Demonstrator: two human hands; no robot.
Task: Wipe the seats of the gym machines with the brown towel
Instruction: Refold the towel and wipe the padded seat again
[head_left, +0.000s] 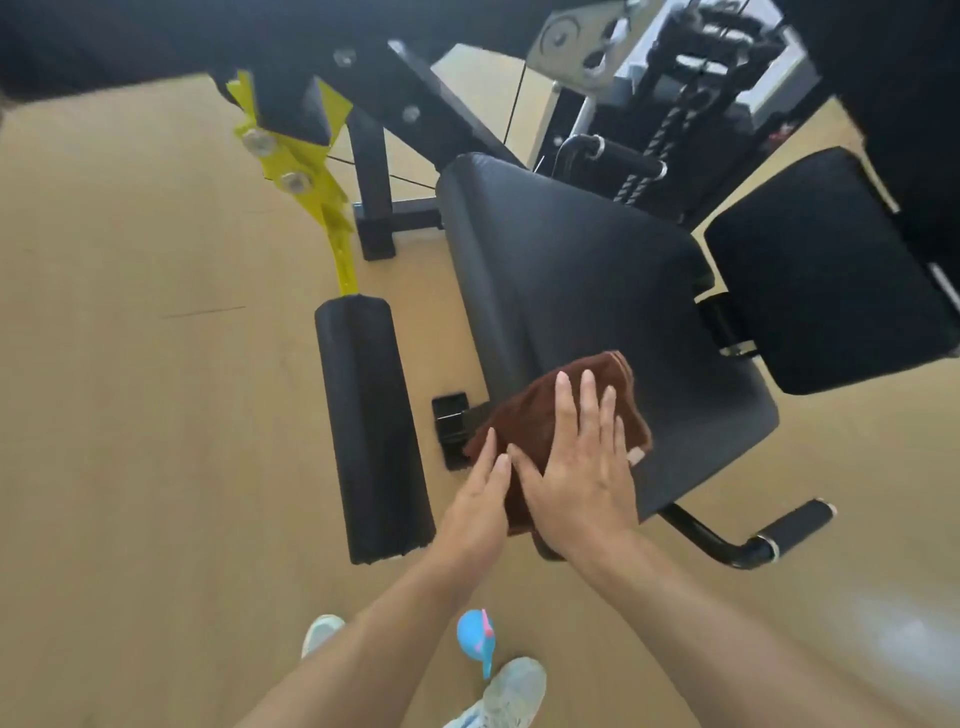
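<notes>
The brown towel (535, 421) lies folded on the near left corner of a black padded machine seat (582, 280). My right hand (582, 467) presses flat on top of the towel with its fingers spread. My left hand (480, 499) rests on the towel's left edge at the seat's corner, fingers extended. A black backrest pad (826, 270) stands to the right of the seat.
A black foam roller pad (371, 426) on a yellow lever arm (311, 171) hangs left of the seat. A black handle (779, 535) sticks out at the seat's near right. The weight stack (675, 83) stands behind. A blue spray bottle (475, 636) and my shoes are below on the wooden floor.
</notes>
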